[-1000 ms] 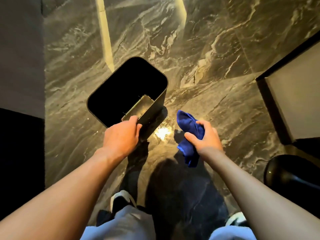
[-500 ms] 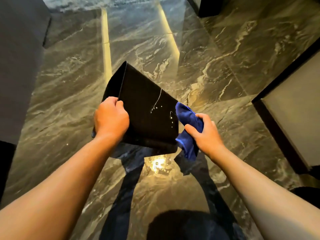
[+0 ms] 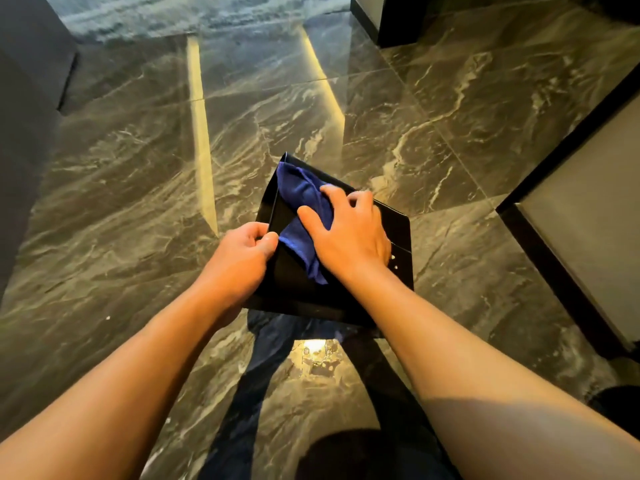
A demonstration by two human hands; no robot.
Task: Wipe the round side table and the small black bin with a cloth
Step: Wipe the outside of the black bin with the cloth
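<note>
- Above the dark marble floor (image 3: 450, 140), at the middle of the scene, the small black bin (image 3: 398, 233) is held tilted, off the ground.
- Its left edge is gripped by the left hand (image 3: 239, 258), fingers clenched around it.
- A blue cloth (image 3: 301, 199) is pressed flat against the bin's upper side by the right hand (image 3: 349, 233), fingers spread.
- White specks are seen on the bin's right part.
</note>
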